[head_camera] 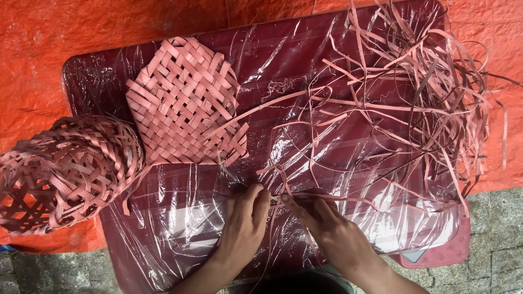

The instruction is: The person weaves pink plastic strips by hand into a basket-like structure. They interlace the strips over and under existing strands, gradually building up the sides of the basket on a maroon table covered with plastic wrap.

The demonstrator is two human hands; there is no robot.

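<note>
Both hands pinch thin pink strips (283, 190) at the near edge of the plastic-covered table (180, 218), left hand (245, 220) and right hand (332, 228) almost touching. The strips run away rightward toward the loose tangle (430, 92); a flat woven mat (185, 103) lies beyond the left hand.

On the table (98, 81), the flat woven mat (185, 103) lies at left, the loose strips (425, 98) at right; stacked baskets (65, 169), apparently, overhang the table's left edge.
</note>
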